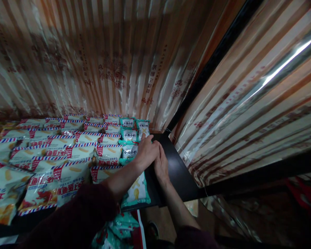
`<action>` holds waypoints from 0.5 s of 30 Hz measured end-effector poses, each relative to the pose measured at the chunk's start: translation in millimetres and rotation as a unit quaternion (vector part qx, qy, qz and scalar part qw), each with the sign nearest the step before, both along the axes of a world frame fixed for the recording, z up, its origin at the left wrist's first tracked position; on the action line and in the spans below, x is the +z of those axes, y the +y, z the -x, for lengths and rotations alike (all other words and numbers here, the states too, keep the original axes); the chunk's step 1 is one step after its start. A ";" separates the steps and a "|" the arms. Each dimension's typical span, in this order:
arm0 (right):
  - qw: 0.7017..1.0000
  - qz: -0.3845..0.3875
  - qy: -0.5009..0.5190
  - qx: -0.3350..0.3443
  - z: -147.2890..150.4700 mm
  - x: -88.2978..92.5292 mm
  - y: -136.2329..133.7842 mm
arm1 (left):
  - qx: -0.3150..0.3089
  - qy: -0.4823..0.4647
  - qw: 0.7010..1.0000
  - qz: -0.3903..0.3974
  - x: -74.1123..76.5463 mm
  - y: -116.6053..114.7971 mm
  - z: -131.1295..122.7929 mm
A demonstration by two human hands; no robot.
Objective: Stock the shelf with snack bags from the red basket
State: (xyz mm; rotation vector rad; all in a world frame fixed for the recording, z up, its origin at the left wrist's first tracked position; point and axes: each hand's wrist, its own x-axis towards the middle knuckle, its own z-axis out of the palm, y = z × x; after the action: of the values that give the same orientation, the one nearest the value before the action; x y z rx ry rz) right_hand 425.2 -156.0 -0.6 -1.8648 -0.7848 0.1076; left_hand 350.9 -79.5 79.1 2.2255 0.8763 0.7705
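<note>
My left hand [147, 150] reaches over a column of small teal-and-white snack bags at the right end of a black shelf. Its fingers curl at the lower part of an upright teal snack bag [144, 126]; whatever is under the palm is hidden. Pressed against its right side is my right hand [161, 165], with the fingers held together and their tips covered by the left hand. Other teal bags [130, 135] stand just left of the hands. Below the left forearm a larger teal-edged bag [137, 190] lies at the shelf's front.
Rows of white bags with red and blue striped edges [80, 152] fill the shelf to the left. The black shelf [177, 166] ends at a dark post [197, 93] on the right. Foil-like printed sheeting [114, 62] hangs behind. Below, a box [142, 228] holds teal packets [119, 230].
</note>
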 end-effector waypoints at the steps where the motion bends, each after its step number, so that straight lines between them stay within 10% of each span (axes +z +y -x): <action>1: 1.000 -0.005 0.010 -0.005 11.6 2.2 -8.3 | -0.013 -0.001 1.000 -0.007 9.6 -7.1 16.3; 5: 0.999 -0.027 0.022 -0.011 55.2 4.7 -35.3 | -0.086 -0.024 0.987 -0.130 19.1 -45.6 96.6; 10: 1.000 -0.015 -0.002 -0.022 92.9 3.6 -54.4 | -0.007 0.004 0.961 -0.276 -41.9 -79.0 191.0; 15: 0.997 0.015 -0.070 0.006 109.0 -0.6 -54.9 | 0.066 0.039 0.952 -0.295 -87.5 -83.7 233.8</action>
State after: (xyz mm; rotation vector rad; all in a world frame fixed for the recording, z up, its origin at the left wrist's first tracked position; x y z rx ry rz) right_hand 316.2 -210.9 -1.2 -1.9110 -0.8938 -0.0044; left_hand 117.1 -163.2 -8.4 2.7491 0.9252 1.1317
